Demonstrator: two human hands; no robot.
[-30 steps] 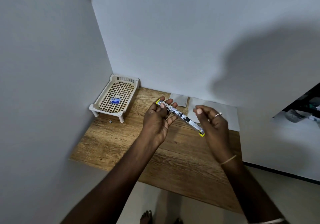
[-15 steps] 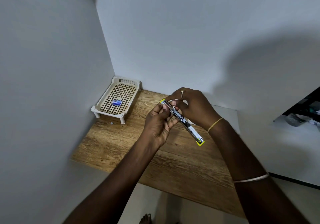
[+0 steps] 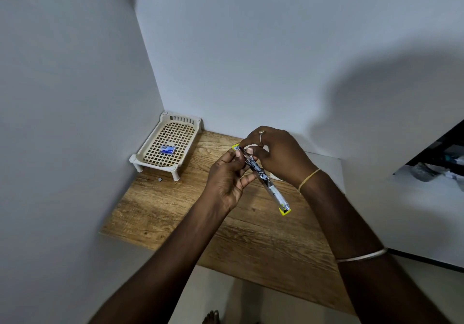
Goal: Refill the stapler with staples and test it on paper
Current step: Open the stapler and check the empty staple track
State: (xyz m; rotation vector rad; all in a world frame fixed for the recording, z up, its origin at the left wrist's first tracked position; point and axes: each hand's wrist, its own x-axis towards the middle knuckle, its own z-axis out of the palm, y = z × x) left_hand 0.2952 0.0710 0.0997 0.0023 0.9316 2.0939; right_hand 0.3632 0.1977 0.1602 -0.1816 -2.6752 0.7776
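Note:
The stapler [image 3: 270, 188] is swung fully open into one long metal strip with yellow ends, held in the air above the wooden table [image 3: 190, 213]. My left hand [image 3: 226, 178] grips its far half from the left. My right hand [image 3: 276, 153] is closed over the far end, fingertips pinched on the metal channel; whether staples sit between them is hidden. A small blue staple box [image 3: 167, 149] lies in the cream mesh tray [image 3: 148, 157]. White paper [image 3: 326, 168] lies on the table behind my right wrist.
The table sits in a corner, with walls on the left and behind. The tray stands on short legs at the back left, and a tiny grey scrap [image 3: 159, 179] lies in front of it. The table's near edge drops to the floor, where toes [image 3: 212, 317] show.
My right hand has moved from the stapler's near end up to its far end and closed over it. My left hand has kept its grip, and the stapler has tilted slightly steeper.

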